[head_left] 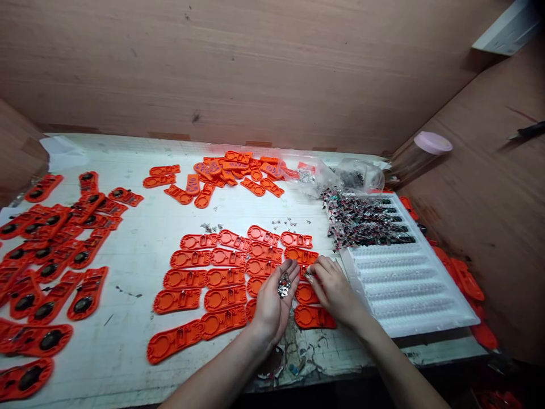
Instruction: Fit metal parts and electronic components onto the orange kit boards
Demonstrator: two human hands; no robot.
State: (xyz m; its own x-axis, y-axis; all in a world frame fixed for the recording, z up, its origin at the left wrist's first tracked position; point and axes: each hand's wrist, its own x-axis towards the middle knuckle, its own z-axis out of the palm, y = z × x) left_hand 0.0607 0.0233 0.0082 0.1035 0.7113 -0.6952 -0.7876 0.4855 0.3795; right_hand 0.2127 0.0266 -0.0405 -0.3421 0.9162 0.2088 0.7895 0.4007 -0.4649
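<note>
Through the head camera I have my left hand (276, 298) palm up over the orange shells (225, 296), its fingers loosely spread and curved into a cup, with a small heap of shiny metal pieces (284, 285) lying in the palm. My right hand (334, 284) is just beside it, thumb and forefinger drawn narrow above the right-hand column of shells; I cannot tell whether a piece sits between those fingertips (they hide too much from me at this range).

The shells lie in rough columns on the white tabletop (128, 238), hollow side up, some partly covered by my hands. I judge the step in hand to be dealing the metal pieces singly from palm to shell, with the right hand at the fitting end of it. As I read it, the next move calls for a fine fingertip pinch and a steady left palm, tipped as little as possible so the heap does not spill.

More loose metal bits (289, 222) lie beyond the columns. To the right, a white tray (434, 307) carries a dense bunch of wired parts (366, 224) at its far end.
</note>
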